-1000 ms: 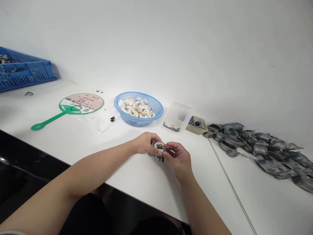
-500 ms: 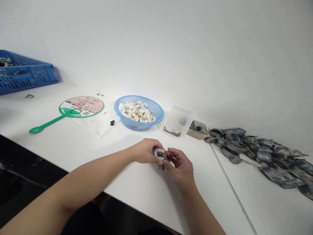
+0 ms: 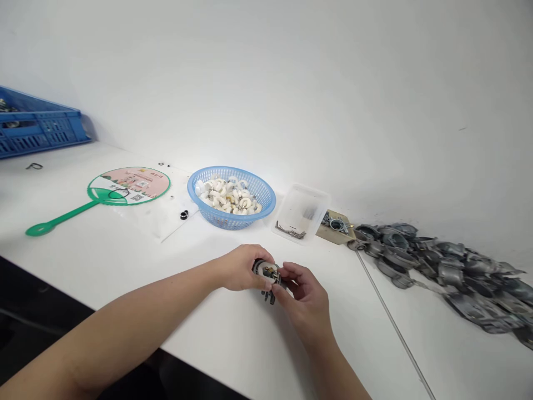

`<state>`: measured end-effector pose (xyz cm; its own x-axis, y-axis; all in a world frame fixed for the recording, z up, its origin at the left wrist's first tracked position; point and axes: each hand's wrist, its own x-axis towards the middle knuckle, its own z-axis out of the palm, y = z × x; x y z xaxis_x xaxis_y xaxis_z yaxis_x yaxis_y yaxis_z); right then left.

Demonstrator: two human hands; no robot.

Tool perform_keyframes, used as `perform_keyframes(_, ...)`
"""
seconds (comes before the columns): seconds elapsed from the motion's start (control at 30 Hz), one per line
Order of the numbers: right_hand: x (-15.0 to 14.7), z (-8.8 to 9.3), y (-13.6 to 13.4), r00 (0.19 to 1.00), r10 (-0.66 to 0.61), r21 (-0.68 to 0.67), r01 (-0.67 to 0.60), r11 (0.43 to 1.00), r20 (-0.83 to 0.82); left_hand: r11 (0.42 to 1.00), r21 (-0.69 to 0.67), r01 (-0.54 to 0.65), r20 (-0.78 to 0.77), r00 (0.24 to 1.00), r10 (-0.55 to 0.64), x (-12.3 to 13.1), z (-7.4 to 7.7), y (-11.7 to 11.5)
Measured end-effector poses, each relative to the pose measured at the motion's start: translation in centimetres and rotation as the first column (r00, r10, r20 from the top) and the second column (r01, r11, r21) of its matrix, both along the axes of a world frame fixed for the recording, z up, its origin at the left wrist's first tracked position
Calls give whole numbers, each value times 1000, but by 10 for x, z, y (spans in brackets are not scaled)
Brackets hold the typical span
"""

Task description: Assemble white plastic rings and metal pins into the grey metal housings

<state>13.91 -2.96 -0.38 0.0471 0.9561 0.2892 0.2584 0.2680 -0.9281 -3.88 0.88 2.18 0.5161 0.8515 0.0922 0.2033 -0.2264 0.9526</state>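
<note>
My left hand (image 3: 240, 268) grips a small grey metal part (image 3: 266, 276) with a pale round insert and brass bits on top. It rests low over the white table (image 3: 125, 261). My right hand (image 3: 303, 293) meets it from the right, its thumb and fingers pinched at the part's right edge. Whatever sits between those fingertips is too small to make out. Behind the hands stands a blue round basket (image 3: 195, 191) holding several white curved pieces.
A clear plastic tray (image 3: 306, 208) with thin metal pins sits right of the basket, then a cardboard scrap with metal pieces (image 3: 335, 224). A heap of grey metal castings (image 3: 445, 264) runs along the wall at right. A green hand fan (image 3: 116, 191) and a blue crate (image 3: 33, 128) lie left.
Both hands stay joined on the part and sit slightly lower and nearer in view. The camera has shifted, so the fan and crate slid leftward.
</note>
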Motion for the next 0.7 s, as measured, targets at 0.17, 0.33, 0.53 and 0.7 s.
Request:
perform_keyframes(0.17,-1,1,-3,999,-17,-6,18,1000,38,998,-46,46,53,998,-43,0,-4,3)
perform_keyframes(0.33,-4,3,-6,995,-46,42,43,998,92,998,-1,59,33,998,-58,-1,-5,3)
perform_keyframes(0.53,-7,3,-7,995,-68,60,64,996,75,995,-65,72,57,996,-68,-1,-5,4)
perform_keyframes(0.7,-10,4,-9,996,-82,29,82,996,18,985,-111,128,103,988,-117,-1,-4,6)
